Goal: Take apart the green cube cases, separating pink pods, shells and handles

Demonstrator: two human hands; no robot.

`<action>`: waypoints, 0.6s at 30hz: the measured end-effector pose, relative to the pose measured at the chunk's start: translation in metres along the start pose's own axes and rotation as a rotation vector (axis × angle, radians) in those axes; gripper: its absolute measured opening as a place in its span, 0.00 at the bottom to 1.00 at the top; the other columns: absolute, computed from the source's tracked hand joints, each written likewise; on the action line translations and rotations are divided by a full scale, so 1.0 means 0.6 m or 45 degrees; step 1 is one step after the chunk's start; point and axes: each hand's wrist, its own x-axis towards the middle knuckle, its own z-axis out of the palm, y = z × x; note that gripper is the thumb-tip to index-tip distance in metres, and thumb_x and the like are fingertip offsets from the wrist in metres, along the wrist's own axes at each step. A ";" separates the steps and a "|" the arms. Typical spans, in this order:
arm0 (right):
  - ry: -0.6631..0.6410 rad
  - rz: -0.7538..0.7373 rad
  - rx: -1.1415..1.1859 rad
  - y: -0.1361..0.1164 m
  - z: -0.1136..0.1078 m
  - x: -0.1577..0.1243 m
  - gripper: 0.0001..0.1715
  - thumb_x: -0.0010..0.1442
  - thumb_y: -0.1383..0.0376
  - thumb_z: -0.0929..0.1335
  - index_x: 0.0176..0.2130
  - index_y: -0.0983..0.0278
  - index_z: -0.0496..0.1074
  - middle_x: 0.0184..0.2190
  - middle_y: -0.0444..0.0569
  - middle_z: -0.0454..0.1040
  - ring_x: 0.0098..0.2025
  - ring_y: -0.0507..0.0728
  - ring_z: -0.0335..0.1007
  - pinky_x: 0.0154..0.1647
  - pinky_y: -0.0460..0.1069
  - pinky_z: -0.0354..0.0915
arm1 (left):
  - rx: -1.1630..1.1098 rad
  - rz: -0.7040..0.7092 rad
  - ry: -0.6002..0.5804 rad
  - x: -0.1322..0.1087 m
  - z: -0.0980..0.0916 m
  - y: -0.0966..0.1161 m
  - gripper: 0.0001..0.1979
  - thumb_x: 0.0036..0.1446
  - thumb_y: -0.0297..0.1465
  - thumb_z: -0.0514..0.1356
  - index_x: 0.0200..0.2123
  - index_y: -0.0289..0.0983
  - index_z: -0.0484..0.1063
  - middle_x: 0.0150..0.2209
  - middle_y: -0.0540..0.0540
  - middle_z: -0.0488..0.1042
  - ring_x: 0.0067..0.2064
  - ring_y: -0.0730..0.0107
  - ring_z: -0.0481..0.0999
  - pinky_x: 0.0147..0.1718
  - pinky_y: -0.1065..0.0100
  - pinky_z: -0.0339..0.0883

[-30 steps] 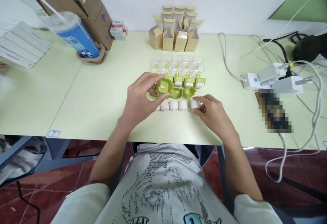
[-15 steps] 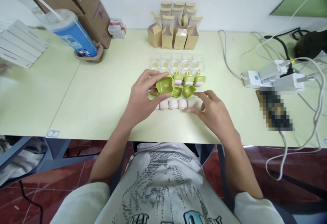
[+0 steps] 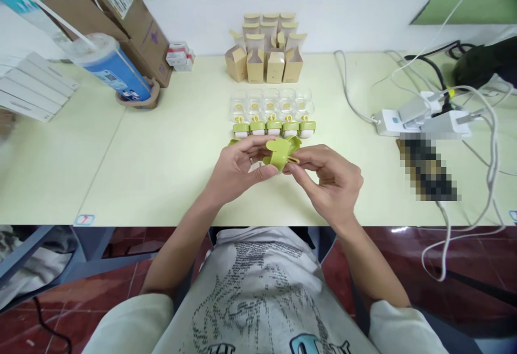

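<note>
Together, left hand (image 3: 236, 173) and right hand (image 3: 331, 181) pinch a green case (image 3: 278, 152), half hidden.

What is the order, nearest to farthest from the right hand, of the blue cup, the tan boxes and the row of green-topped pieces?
From the right hand, which holds a green piece:
1. Row of green-topped pieces, just beyond it.
2. Tan boxes, farther back, centre.
3. Blue cup, far left.
</note>
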 end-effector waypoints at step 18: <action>-0.176 0.328 -0.235 -0.005 -0.027 0.019 0.23 0.75 0.43 0.78 0.57 0.55 0.87 0.48 0.52 0.86 0.40 0.58 0.83 0.40 0.54 0.84 | 1.013 0.500 0.093 -0.001 0.008 -0.013 0.20 0.71 0.37 0.77 0.64 0.47 0.85 0.60 0.41 0.86 0.62 0.55 0.86 0.64 0.51 0.84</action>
